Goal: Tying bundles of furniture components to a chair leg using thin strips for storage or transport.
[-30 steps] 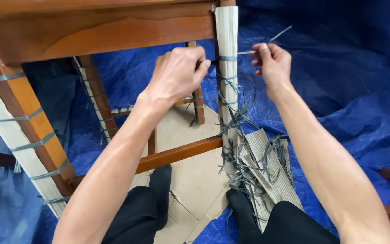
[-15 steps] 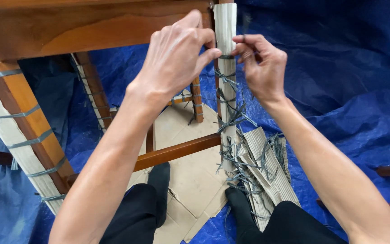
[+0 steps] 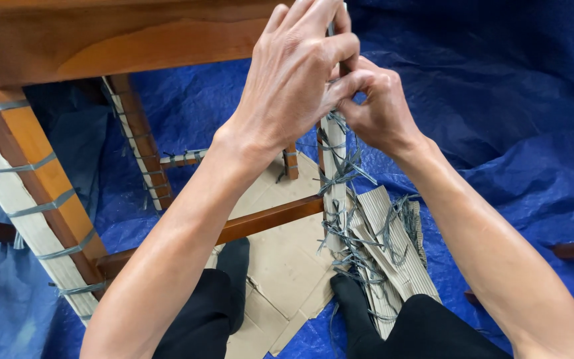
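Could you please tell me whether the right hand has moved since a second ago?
Yes. The right hand has moved left, onto the wrapped chair leg, and now meets the left hand there.

Two hands, the left hand (image 3: 300,73) and the right hand (image 3: 377,110), meet at one cardboard-wrapped chair leg (image 3: 333,166). Three wrapped legs show in all: that one, a second at the far left (image 3: 17,199) and a third further back (image 3: 137,143). One blue tarp (image 3: 500,133), one flat cardboard sheet (image 3: 287,266), one pile of corrugated strips (image 3: 387,252), and two black-socked feet (image 3: 234,256)
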